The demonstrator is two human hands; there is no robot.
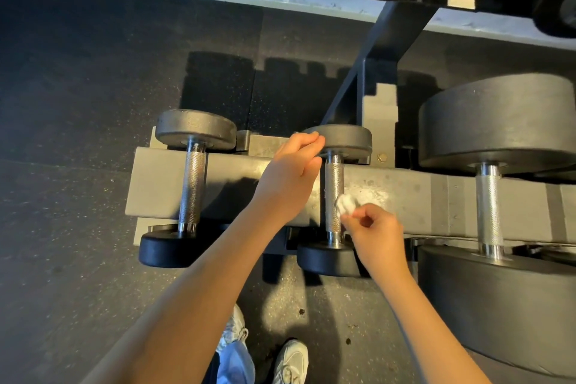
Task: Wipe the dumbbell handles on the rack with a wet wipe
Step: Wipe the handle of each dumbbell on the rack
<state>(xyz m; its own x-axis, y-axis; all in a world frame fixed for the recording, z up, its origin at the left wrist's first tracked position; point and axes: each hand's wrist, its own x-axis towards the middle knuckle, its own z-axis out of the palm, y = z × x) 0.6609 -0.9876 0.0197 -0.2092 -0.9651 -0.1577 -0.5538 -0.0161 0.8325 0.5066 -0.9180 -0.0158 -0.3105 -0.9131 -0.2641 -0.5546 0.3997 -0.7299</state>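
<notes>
- The middle handle (334, 193) is my landmark: a knurled steel bar lying across the grey rack (224, 184), with a black head at each end.
- The right hand (375, 229) pinches the wet wipe (345, 206), which is crumpled into a small white ball, and holds it against the right side of this handle, a little nearer than its middle.
- The left hand (288, 174) is just left of the handle, with fingers loosely bent and grasping nothing. Its fingertips reach the far head (346, 139), but I cannot tell if they touch it.
- The wipe is soft, light and damp. I judge it may tear or shed on the rough knurling, so it is better wrapped round the bar than dabbed as a ball.
- The dumbbell looks heavy and rigid, and it could roll, so steadying it by the head seems wise.
- Left of the middle handle lies a small dumbbell (193, 187), and right of it a much larger dumbbell (489, 206).
</notes>
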